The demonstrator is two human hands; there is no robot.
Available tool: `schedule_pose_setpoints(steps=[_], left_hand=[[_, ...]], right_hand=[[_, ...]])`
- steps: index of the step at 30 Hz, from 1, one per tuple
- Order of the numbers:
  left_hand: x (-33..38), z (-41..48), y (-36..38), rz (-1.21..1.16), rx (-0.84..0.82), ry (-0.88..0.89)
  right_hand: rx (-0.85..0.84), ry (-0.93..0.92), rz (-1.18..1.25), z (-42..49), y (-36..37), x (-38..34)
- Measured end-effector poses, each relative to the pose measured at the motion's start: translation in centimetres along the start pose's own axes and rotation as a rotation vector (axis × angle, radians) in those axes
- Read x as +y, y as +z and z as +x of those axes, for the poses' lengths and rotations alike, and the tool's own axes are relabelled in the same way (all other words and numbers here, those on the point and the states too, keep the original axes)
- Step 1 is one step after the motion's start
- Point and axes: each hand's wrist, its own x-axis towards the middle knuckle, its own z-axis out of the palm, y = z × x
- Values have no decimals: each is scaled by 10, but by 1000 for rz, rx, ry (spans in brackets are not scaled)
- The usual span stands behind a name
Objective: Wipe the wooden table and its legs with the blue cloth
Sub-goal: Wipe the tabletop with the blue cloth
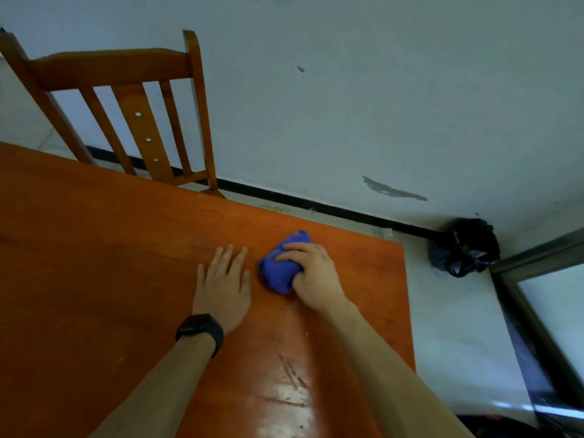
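Note:
The wooden table [94, 248] fills the lower left of the view, its reddish top scratched and shiny near me. A bunched blue cloth [279, 268] lies on the top near the far right corner. My right hand [313, 273] grips the cloth from the right, fingers curled over it and thumb under its near side. My left hand [224, 279] rests flat on the tabletop just left of the cloth, fingers straight and spread, a black watch on the wrist. The table legs are hidden below the top.
A wooden chair [132, 115] stands at the table's far edge. A bin with a black bag [467, 248] sits in the floor corner to the right. A white wall runs behind, and a metal-framed door [543, 311] lies at right.

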Motion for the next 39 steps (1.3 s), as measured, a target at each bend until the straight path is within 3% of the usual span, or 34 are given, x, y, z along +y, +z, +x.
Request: schedule_pose_setpoints(steps=[3,6,12,14,17,18,20,22,25,29,30,32,35,37,39], left_hand=[[-52,-24,-15,106,7,-42],[-93,-46,-22,198,-22,-3],[-115,-58,-29,230,-15,83],[-119,-58,-29,229,-8,100],[-120,-55,-27,206,9,107],[-120,-54,-26,207,15,102],[-120,-52,-23,212,33,102],[-123,-52,-20,212,56,107],[-130,-54,-17,210,74,130],[-126,-52,-17,196,84,126],[-125,-51,-17,197,76,121],[-125,-51,-15,194,64,129],[-126,-50,-12,190,68,124],[-126,-50,-12,197,60,120],[-125,-51,-14,200,54,111]], right_hand=[[-254,-53,-300,-11,25,-23],[-361,85,-305,-21,25,-21],[-94,1,-486,-28,35,-18],[-27,115,-499,-25,30,-5],[182,485,-352,-30,16,9],[312,531,-249,-31,15,5],[492,406,-205,-29,26,-29],[488,220,-238,-25,59,-78],[356,73,-327,-32,126,-123],[270,-99,-441,-47,120,-77],[263,-92,-499,-52,106,-55],[330,140,-517,-65,72,-12],[546,596,-214,-70,32,19],[624,552,-136,-64,40,-6],[555,341,-183,-60,79,-48]])
